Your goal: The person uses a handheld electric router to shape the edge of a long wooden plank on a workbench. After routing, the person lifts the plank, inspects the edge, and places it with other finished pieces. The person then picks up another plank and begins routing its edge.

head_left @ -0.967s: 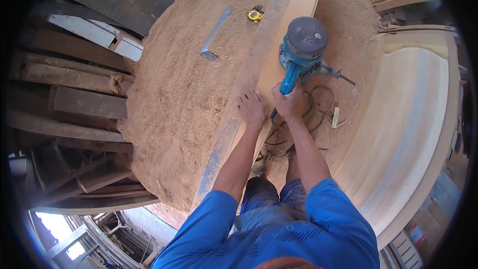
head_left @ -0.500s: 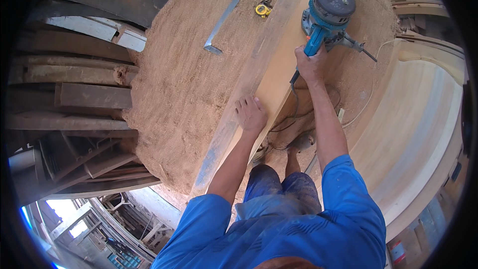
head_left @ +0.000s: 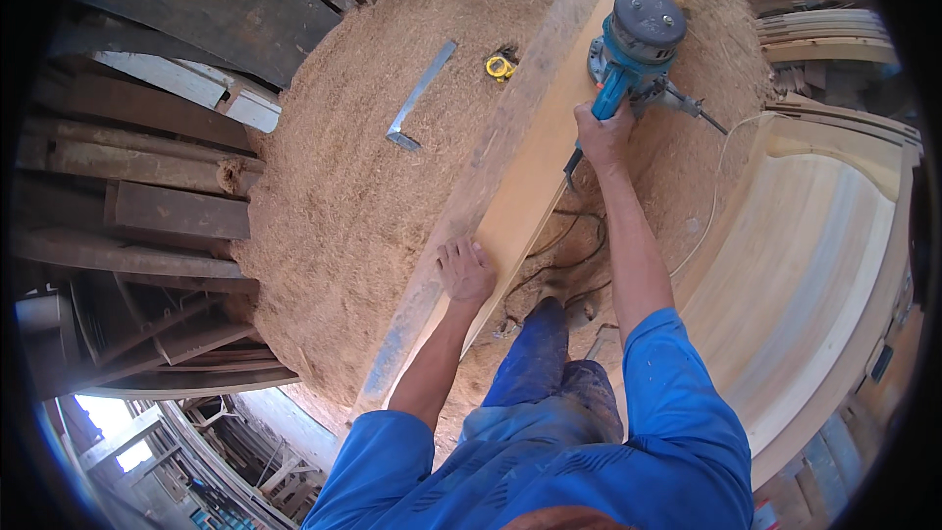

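Note:
My right hand [head_left: 604,135] is closed around the handle of a teal router [head_left: 618,79] with a round black top. The router stands at the right edge of a long pale wooden board [head_left: 525,177], towards its far end. A side guide rod sticks out to its right. My left hand [head_left: 466,270] lies on the board nearer to me, its fingers spread towards a worn, blue-stained wooden beam [head_left: 461,206] along the board's left side. What the router's underside touches is hidden.
Left of the beam, a metal square [head_left: 420,98] and a yellow tape measure [head_left: 499,67] lie on sawdust [head_left: 334,206]. The router's dark cord [head_left: 574,260] loops beside my legs. Wide curved wooden panels [head_left: 775,285] stand at right; stacked timber [head_left: 177,211] lines the left.
The router has moved a little farther away along the board with my right hand on it. One leg has stepped forward. My left hand stays on the board; the whole view has shifted.

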Demonstrator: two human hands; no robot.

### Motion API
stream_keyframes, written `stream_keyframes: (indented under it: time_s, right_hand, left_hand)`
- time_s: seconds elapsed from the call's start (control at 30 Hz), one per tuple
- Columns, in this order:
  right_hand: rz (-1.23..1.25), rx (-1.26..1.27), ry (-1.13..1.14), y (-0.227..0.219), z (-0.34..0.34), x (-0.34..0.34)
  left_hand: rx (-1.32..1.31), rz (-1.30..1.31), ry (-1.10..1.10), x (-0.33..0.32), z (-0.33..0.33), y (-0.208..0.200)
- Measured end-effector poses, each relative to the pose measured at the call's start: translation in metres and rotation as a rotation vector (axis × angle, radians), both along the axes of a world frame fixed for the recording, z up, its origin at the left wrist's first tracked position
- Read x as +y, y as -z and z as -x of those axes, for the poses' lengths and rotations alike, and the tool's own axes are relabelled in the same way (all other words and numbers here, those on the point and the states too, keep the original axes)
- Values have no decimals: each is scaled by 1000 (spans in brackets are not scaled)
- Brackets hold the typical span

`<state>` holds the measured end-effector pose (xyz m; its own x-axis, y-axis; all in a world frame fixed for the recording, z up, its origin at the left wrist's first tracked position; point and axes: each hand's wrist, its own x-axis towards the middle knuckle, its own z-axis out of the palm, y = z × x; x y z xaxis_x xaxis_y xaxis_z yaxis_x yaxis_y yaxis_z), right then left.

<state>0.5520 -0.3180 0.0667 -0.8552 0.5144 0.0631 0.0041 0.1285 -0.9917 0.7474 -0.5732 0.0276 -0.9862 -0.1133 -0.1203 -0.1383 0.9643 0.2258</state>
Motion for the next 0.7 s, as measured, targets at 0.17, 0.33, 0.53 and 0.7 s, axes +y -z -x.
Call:
stream_keyframes:
  time_s: [0.17, 0.33, 0.53, 0.7]
  right_hand:
    - [-1, 11, -10, 3, 25, 18]
    - [68, -69, -20, 9, 58, 45]
    - [-152, 42, 54, 20, 97, 76]
    - [145, -95, -2, 11, 115, 97]
  left_hand:
    - [2, -13, -3, -1, -1, 1]
    - [4, 10, 17, -3, -1, -1]
    - [1, 37, 61, -7, -7, 1]
    - [-44, -66, 44, -3, -4, -9]
